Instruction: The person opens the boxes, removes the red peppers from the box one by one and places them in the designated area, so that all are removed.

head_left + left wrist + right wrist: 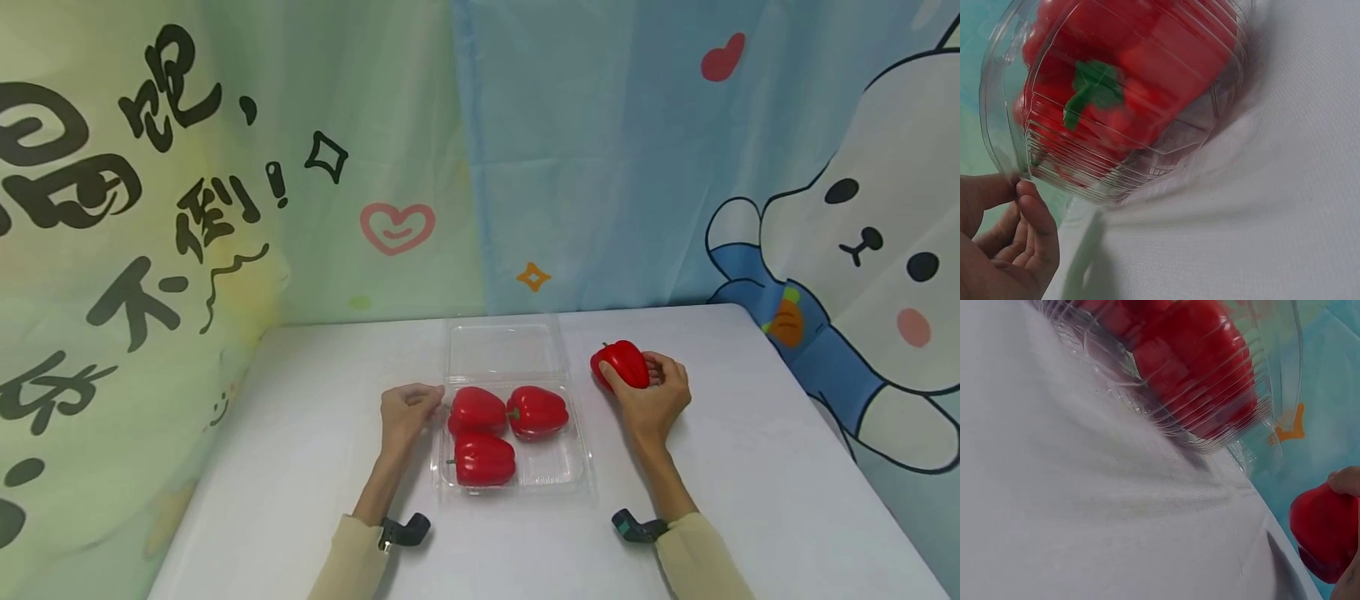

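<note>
Three peppers in the open clear box, a fourth in my right grip just beside it.

My left hand sits at the left rim of the clear plastic box, thumb and fingers curled and pinching that edge; bare white bench lies open further left, out to the green curtain. Inside the box three red peppers crowd its near-left part, leaving its right strip bare, and the hinged lid lies flat behind. Just right of the box, my right hand wraps a narrow grip around the fourth red pepper, resting on the bench, with open bench beyond to the right edge.
</note>
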The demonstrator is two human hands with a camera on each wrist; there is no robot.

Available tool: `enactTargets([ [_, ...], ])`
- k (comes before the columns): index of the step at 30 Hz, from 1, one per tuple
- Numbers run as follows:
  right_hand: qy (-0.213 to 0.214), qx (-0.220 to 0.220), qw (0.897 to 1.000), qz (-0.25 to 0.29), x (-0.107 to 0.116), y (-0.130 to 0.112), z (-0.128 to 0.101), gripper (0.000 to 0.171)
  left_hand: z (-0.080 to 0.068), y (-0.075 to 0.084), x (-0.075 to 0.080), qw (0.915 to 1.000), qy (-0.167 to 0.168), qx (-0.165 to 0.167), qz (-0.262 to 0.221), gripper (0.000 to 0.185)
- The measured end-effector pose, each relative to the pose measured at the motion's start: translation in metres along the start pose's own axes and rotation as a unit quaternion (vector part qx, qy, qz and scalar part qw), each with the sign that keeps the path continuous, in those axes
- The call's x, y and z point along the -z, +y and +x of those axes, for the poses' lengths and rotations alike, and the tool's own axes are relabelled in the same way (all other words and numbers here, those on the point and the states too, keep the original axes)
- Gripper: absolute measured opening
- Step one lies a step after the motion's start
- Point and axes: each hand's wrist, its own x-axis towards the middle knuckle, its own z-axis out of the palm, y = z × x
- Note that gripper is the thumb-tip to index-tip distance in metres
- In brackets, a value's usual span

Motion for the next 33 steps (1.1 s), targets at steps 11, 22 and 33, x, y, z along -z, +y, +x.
enactTargets([
  [11, 0.007, -0.053, 0.999, 0.004, -0.014, -0.003, 0.005, 0.063, -0.001, 0.0, 0.0, 1.0, -0.002, 0.004, -0.007, 0.02],
  [22, 0.01, -0.06, 0.998, 0.015, -0.025, -0.001, 0.01, 0.064, -0.001, 0.001, 0.001, 1.0, -0.003, -0.001, -0.007, 0.02],
  [33, 0.006, -0.07, 0.997, 0.018, -0.031, 0.0, 0.015, 0.067, -0.001, 0.0, 0.001, 1.0, 0.0, 0.001, -0.006, 0.021],
])
